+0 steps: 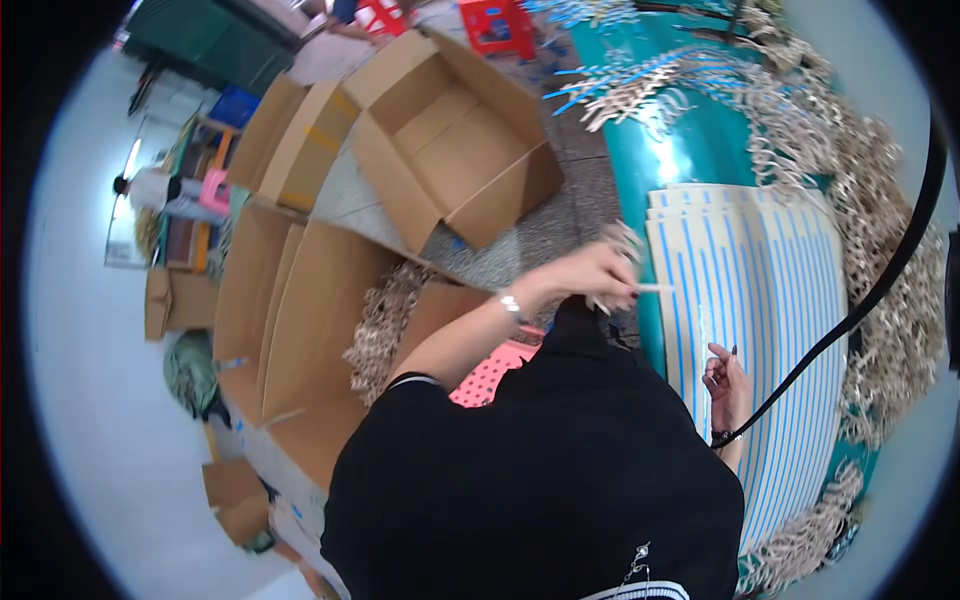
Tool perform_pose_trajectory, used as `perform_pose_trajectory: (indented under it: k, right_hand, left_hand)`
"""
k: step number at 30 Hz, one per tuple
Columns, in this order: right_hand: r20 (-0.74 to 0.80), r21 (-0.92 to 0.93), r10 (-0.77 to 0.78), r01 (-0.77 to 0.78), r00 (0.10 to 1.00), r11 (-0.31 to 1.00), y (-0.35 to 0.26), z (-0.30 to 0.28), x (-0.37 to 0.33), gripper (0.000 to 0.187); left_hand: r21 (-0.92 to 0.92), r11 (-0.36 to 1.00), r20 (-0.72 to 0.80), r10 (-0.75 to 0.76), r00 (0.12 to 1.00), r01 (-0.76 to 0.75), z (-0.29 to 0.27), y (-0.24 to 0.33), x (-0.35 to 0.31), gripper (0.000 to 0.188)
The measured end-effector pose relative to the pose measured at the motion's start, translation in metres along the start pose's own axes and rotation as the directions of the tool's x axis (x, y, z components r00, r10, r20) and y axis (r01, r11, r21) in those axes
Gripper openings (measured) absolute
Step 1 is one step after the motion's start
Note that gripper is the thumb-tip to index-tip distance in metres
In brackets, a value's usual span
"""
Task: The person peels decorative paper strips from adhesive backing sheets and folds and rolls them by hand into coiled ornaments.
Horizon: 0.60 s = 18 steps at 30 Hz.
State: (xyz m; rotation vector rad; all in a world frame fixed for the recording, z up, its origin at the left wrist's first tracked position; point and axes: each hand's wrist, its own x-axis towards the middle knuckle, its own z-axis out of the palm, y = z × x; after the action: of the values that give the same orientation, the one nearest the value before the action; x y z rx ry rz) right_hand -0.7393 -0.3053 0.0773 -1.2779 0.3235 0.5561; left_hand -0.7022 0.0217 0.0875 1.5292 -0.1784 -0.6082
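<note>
My left arm reaches forward and across my front, the bare left forearm (455, 350) slanting away from the elbow up to the left wrist (532, 292). My left hand (598, 272) sits out ahead of my trunk (540, 470), back upward, fingers bent and the tips drawn together in a pinch; its outline is slightly blurred. My right hand (733, 390) lies nearer me, off to my right, loosely curled, with two fingertips (718, 351) poking forward. Little of my right forearm shows.
</note>
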Motion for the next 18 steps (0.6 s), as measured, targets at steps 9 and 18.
perform_pose_trajectory:
  k: [9, 18]
  right_hand:
    - [0.088, -0.060, 0.091, -0.086, 0.992, 0.994, 0.028, 0.005, 0.031, 0.027]
    - [-0.108, -0.152, -0.060, 0.043, 0.992, 0.987, 0.030, -0.010, 0.020, 0.023]
  left_hand:
    - [0.106, 0.810, -0.957, -0.073, 0.279, 0.577, -0.078, -0.085, -0.276, 0.016]
    - [-0.174, 0.100, -0.924, -0.360, -0.128, 0.980, -0.150, -0.184, -0.298, 0.037]
